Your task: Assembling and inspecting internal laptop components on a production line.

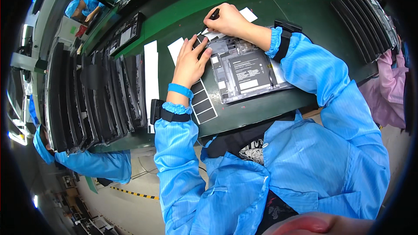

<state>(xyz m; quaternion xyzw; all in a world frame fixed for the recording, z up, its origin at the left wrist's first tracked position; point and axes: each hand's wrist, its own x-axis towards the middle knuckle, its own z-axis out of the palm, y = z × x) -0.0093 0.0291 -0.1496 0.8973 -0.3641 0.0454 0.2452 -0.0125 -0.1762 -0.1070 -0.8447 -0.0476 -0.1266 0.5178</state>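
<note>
An opened flat electronic device (222,88) with a clear-grey frame lies in front of me, its black battery (249,70) facing up. My right hand (233,21) is closed round a short black pen-like tool (214,14) beyond the device's far edge. The tool's tip is hidden by my fingers. My left hand (190,64) rests with fingers spread at the device's far left corner, over a white sheet with black rectangular stickers (203,103). White paper pieces (248,15) lie beside and beneath my right hand. Another white slip (175,48) lies left of my left fingers.
Dark device panels (93,95) stand in a row on the left; a similar stack (361,17) is at the far right. A long white strip (151,74) lies beside the left row. More devices (126,34) lie farther back on the green table (287,4). Co-workers are nearby.
</note>
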